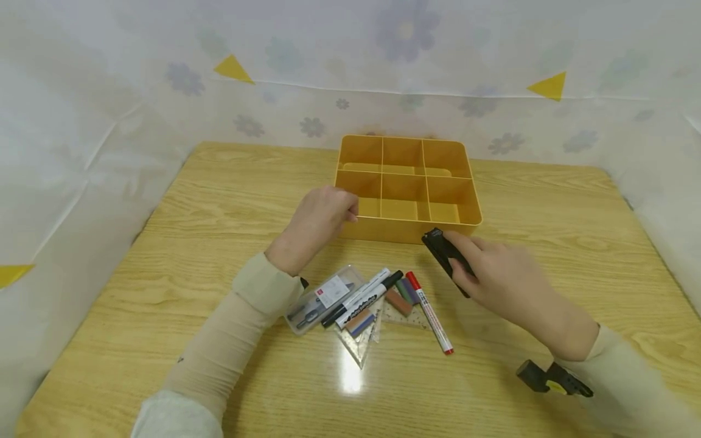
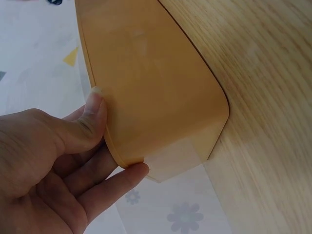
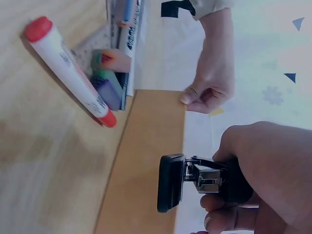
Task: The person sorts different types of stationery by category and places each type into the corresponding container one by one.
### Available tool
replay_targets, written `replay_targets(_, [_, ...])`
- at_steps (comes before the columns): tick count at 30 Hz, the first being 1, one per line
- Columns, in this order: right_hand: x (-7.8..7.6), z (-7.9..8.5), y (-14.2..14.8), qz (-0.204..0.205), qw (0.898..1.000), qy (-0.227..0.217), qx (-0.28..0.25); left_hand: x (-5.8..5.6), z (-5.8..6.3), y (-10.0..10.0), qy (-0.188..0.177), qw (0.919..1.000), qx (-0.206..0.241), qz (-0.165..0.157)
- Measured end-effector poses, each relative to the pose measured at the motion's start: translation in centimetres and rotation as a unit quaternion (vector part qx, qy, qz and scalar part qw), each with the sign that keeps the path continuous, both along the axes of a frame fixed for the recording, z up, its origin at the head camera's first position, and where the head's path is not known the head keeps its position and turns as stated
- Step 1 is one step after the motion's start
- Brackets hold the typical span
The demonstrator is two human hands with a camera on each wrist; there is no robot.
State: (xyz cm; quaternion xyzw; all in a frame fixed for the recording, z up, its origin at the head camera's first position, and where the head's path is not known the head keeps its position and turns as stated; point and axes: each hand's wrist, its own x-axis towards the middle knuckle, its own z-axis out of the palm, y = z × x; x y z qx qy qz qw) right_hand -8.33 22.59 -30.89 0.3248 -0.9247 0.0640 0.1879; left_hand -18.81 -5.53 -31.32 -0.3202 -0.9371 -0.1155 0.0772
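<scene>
A yellow-orange organizer box (image 1: 405, 230) with several compartments stands toward the back of the table. My left hand (image 1: 322, 220) pinches its rim at the front left corner; in the left wrist view the thumb (image 2: 95, 109) lies on the outer wall while other fingers curl over the edge. My right hand (image 1: 501, 283) grips a black stapler (image 1: 446, 258), whose front end overlaps the box's front wall in the head view. From the right wrist, the stapler (image 3: 170, 183) shows its metal parts between base and top, in front of the box wall.
Between my arms lie a red-capped marker (image 1: 432, 316), black and white markers (image 1: 364, 299), a clear compass case (image 1: 323, 301), several coloured blocks (image 1: 398, 302) and a transparent set square (image 1: 356, 348). A flowered white curtain (image 1: 405, 79) hangs behind the wooden table (image 1: 235, 201).
</scene>
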Motion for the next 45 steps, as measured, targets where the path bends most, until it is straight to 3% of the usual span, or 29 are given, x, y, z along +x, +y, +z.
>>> replay_targets(9, [-2.1,3.1,0.6,-0.005,1.000,0.026,0.004,0.0,0.0,-0.3,0.012,0.9999,0.010,-0.004])
replay_targets(15, [-4.4,3.7,0.8,-0.024,0.999,0.012,0.018,0.0,-0.1,-0.4,0.009,0.9999,0.012,-0.004])
replay_targets(28, [-8.4,2.4,1.3,-0.076,0.995,-0.032,0.059,0.1,0.0,0.3,-0.005,0.9999,0.013,-0.003])
replay_targets(35, [-9.9,1.1,1.3,-0.094,0.991,-0.064,0.064,0.1,0.1,0.4,-0.004,0.9999,0.009,-0.002])
replay_targets(42, [-11.1,-0.4,1.3,-0.108,0.990,-0.050,0.075,0.0,0.0,0.5,-0.002,1.0000,0.004,-0.003])
replay_targets(45, [-11.3,-0.9,1.4,-0.125,0.987,-0.068,0.080,0.1,0.0,0.5,-0.004,1.0000,0.006,-0.004])
